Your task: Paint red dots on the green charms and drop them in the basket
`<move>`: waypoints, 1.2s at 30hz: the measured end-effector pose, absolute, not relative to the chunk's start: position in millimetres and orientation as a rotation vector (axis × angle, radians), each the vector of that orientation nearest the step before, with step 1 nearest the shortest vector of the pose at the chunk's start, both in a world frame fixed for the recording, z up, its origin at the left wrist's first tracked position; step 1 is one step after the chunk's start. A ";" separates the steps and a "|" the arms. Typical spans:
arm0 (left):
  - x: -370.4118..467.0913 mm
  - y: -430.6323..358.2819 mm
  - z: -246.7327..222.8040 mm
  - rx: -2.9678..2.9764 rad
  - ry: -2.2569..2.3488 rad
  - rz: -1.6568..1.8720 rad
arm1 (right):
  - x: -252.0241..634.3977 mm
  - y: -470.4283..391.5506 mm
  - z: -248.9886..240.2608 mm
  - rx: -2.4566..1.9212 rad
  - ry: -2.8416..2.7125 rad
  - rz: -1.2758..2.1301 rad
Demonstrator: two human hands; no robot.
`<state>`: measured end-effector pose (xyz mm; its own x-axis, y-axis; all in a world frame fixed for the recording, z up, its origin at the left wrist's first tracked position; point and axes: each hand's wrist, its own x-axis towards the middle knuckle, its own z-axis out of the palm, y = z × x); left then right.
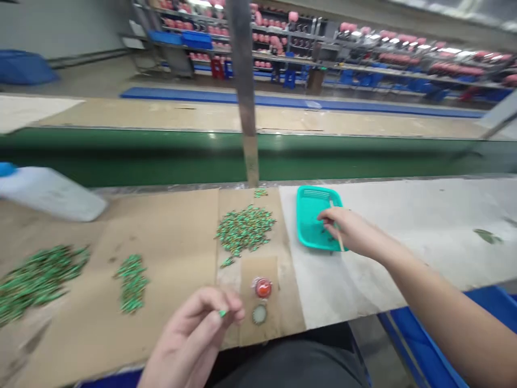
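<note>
We pinch a small green piece [222, 313] between thumb and fingertips of our left hand [197, 334], low over the near edge of the worktop [404, 231]; it is too blurred to tell which way it points. Our right hand [343, 229] is closed on a thin stick [336, 229], which runs from the far side toward us, over the teal tray [309, 215]. Three heaps of green pieces lie on the cardboard: one middle [244, 229], two left [131, 283] [36, 277]. Two round caps sit near the left hand, one red [262, 288], one pale [259, 313].
</note>
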<state>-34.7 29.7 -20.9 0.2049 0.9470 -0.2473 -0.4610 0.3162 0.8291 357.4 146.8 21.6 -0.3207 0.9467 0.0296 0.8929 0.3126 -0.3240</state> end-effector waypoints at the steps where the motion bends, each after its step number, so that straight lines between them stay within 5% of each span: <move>1: -30.6 29.0 -14.2 0.695 0.832 1.102 | 353.7 139.0 25.1 -1.617 -2.333 0.395; 13: -22.8 19.2 -0.3 0.570 0.367 1.096 | 261.5 64.3 61.3 -1.014 -1.896 0.719; 36: -17.2 15.3 20.0 0.717 0.593 1.038 | 210.3 37.4 73.0 -0.839 -1.838 1.102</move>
